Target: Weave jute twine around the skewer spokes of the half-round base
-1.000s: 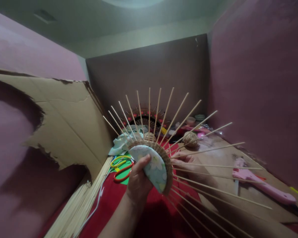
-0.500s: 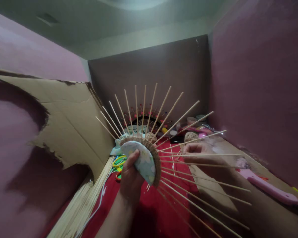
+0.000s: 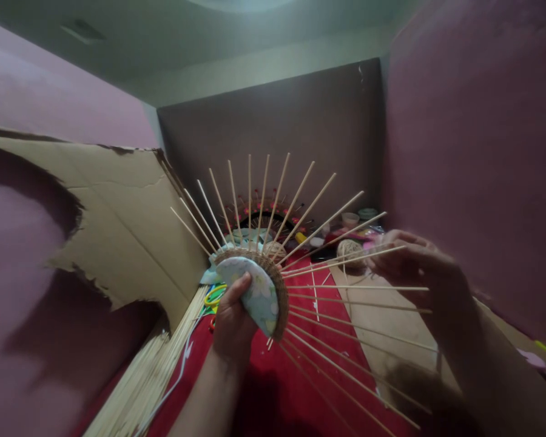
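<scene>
My left hand [image 3: 235,306] grips a round woven piece from below, its thumb pressed on a pale floral fabric half-disc [image 3: 250,288]. A brown twine-woven band [image 3: 279,297] curves around the fabric edge. Thin wooden sticks [image 3: 304,206] fan out from the band like rays. To the right, my right hand [image 3: 409,261] is raised by the tips of the right-hand sticks, fingers pinched together. A thin strand of twine [image 3: 327,262] appears to run from the band to these fingers, close along one stick. The fingertips are partly blurred.
A ball of twine [image 3: 351,253] lies behind the sticks. Bundled sticks [image 3: 134,379] and scissors with yellow handles [image 3: 215,295] lie left on red cloth [image 3: 273,400]. Torn cardboard [image 3: 122,224] leans at the left wall. A decorated round piece [image 3: 259,212] stands at the back.
My right hand has moved up and to the right, away from the band, drawing the strand outward. My left hand and the woven piece have shifted slightly left.
</scene>
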Motion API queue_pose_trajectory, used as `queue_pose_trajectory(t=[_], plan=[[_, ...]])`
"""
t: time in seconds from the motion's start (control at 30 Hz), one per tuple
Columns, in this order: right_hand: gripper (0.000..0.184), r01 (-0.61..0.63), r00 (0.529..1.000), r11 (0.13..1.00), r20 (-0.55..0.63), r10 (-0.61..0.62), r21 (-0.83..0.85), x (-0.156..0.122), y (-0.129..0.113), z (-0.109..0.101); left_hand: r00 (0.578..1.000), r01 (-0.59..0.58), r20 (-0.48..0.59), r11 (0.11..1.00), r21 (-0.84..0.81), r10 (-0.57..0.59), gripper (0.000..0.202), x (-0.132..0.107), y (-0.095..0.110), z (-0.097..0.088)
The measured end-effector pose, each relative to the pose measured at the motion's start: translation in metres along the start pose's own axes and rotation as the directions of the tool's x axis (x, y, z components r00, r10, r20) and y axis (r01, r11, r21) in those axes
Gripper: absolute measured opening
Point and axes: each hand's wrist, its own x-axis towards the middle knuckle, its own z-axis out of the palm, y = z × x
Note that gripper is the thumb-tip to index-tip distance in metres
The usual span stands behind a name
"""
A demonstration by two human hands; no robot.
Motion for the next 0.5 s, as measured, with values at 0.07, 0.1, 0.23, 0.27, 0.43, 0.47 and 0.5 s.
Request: queue_pose_trajectory(t=[0.07,0.1,0.23,0.27,0.43,0.47,0.5], plan=[[0.012,0.029,0.999,0.999,-0.043,-0.029,0.013,-0.001,-0.004,0.001,1.0,0.0,-0.018,1.0,0.003,0.0,0.024,0.001,0.002,0.0],[0.014,0.04,0.997,0.999,-0.061,-0.039,0.018,-0.002,-0.005,0.002,1.0,0.0,-0.027,1.0,0.008,0.0,0.024,0.001,0.003,-0.001],[0.02,0.068,0.994,0.997,-0.084,-0.065,0.03,-0.003,-0.006,0.005,0.998,-0.018,-0.056,1.0,0.009,0.019,0.016,0.005,0.003,-0.002],[0.02,0.076,0.994,0.997,-0.076,-0.073,0.031,-0.002,-0.005,0.004,0.998,-0.018,-0.058,1.0,0.007,0.018,0.015,0.006,0.003,-0.002],[0.022,0.052,0.997,0.999,-0.05,-0.052,-0.003,0.0,-0.004,-0.005,0.999,-0.018,-0.051,0.999,-0.047,0.015,0.015,0.007,0.003,-0.001],[0.022,0.0,0.999,0.999,-0.042,-0.001,-0.04,0.0,-0.003,-0.007,0.998,-0.025,-0.056,0.998,-0.064,0.021,0.016,0.006,0.004,0.0],[0.022,-0.061,0.998,0.994,-0.03,0.059,-0.095,0.001,-0.001,-0.008,0.998,-0.032,-0.062,0.996,-0.079,0.027,0.016,0.005,0.004,0.001]])
